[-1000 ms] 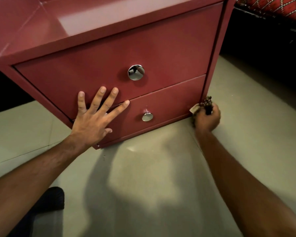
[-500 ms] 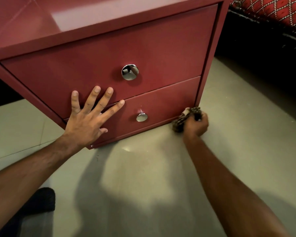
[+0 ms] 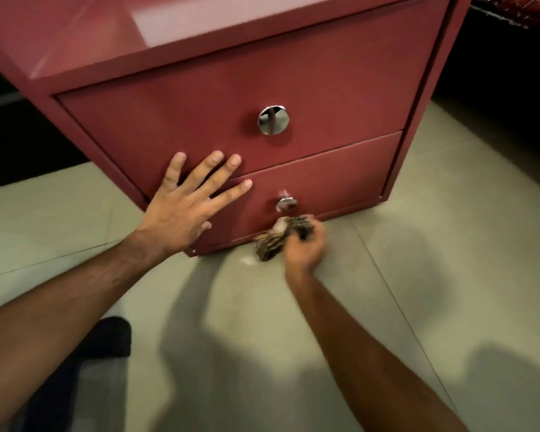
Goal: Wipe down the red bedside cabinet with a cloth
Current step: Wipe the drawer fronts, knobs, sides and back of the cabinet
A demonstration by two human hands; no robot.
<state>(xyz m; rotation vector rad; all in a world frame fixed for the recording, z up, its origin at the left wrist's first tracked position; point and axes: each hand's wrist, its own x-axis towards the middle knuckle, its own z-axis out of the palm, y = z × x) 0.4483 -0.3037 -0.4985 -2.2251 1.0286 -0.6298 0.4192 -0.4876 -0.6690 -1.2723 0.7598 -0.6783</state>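
Right hand (image 3: pixel 304 246) low by the tiled floor (image 3: pixel 434 275), fingers curled round a bunched patterned cloth (image 3: pixel 273 243), pressing it to the bottom edge of the red bedside cabinet (image 3: pixel 325 82), just under the lower knob (image 3: pixel 286 203); left hand (image 3: pixel 184 210) spread flat, holding nothing, braced across the drawer seam; judged mid-wipe along the base; drawer fronts, top and sides show no sign either way.
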